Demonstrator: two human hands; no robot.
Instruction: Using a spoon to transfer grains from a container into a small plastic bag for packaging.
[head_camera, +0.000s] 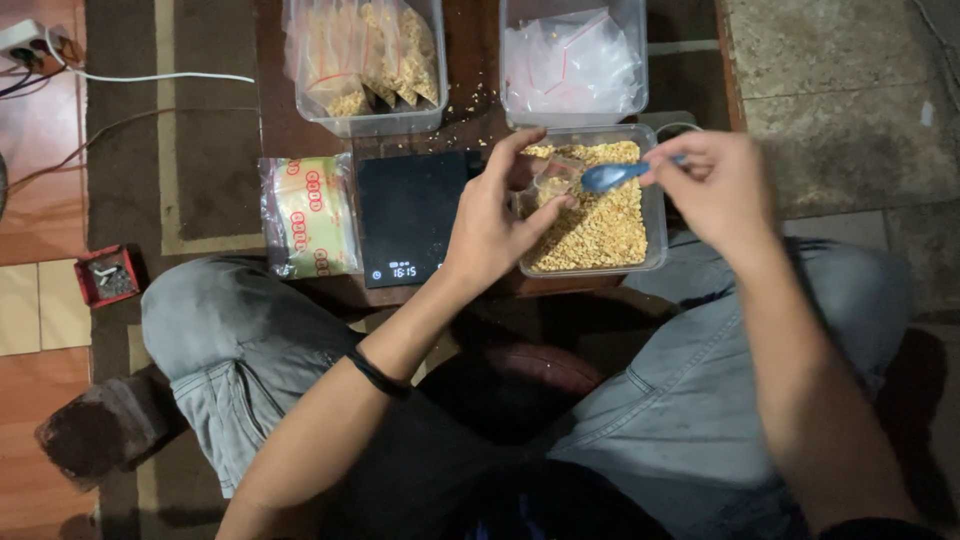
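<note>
**Spoon and small bag held over the grain tub**

We see the left hand (492, 225) closed around a small clear plastic bag (553, 180), its thumb and fingers pinching the bag's mouth just above the near edge of a clear tub (652, 215) filled with yellow crumbled grain (600, 225). The right hand (715, 190) pinches the handle of a blue spoon (612, 176), whose bowl points left and sits just beside the bag's opening, over the grain. Whether the spoon carries anything we cannot tell.

Left of the tub lies a black digital scale (408, 215) with a lit display, its platform bare. Further left rests a sealed packet (310, 215) with a green and yellow label. Behind the scale stands a clear bin (368, 122) holding small filled bags, and beside it another clear bin (573, 110) holding flat unfilled bags. Loose grains lie scattered on the dark board between the bins. A small red box (106, 275) sits on the floor at far left
</note>
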